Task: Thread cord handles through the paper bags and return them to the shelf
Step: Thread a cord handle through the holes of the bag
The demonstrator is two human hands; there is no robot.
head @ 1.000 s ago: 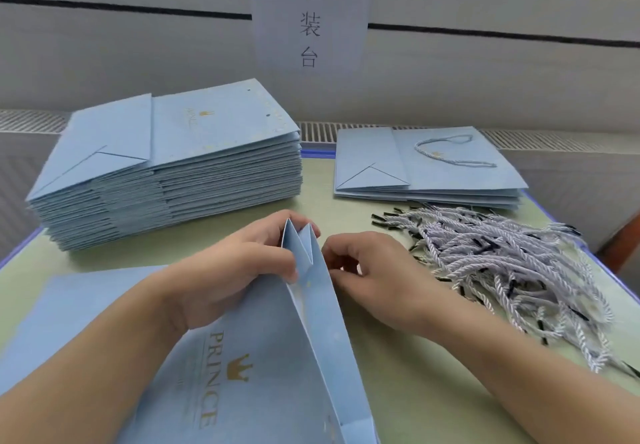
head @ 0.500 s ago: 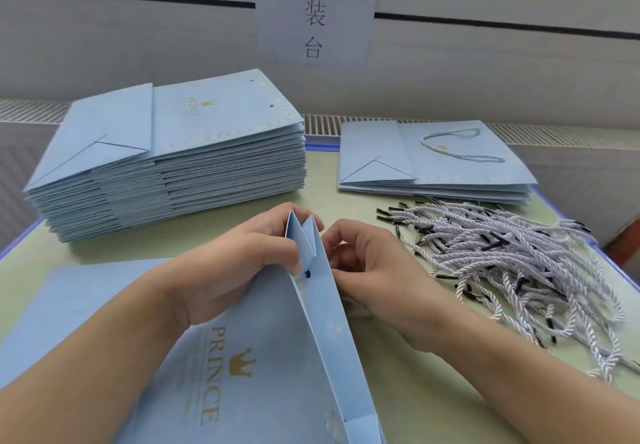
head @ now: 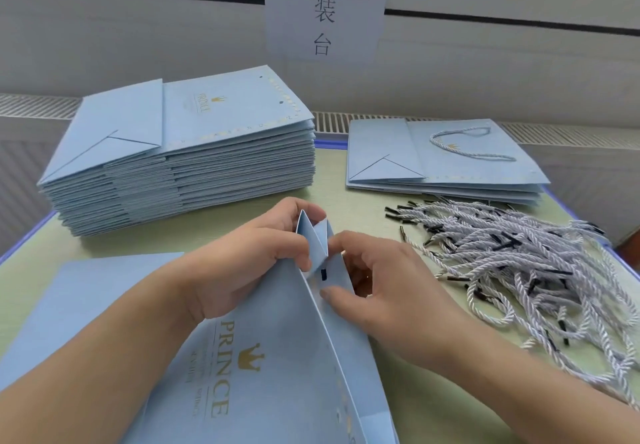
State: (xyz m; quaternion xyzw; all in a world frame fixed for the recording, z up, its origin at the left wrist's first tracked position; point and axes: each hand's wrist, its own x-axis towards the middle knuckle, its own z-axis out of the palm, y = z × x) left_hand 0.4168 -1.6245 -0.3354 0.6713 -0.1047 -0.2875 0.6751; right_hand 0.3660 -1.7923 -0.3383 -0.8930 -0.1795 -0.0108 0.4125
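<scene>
Paper bag (head: 277,357) pinched — left hand (head: 249,263) above, right hand (head: 381,291) beside.

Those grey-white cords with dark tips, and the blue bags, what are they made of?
Grey-white twisted cords: apparently woven fibre, visibly ropelike strands; the dark tips look like plastic or metal crimps, hard to tell. Light blue flat bags: matte paper with crisp folds and gold print.

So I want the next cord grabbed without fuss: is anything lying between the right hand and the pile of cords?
Nothing visible does. The right hand is at the bag being threaded, and the pile of cords lies just to its right on the table, with only bare tabletop between them.
</scene>
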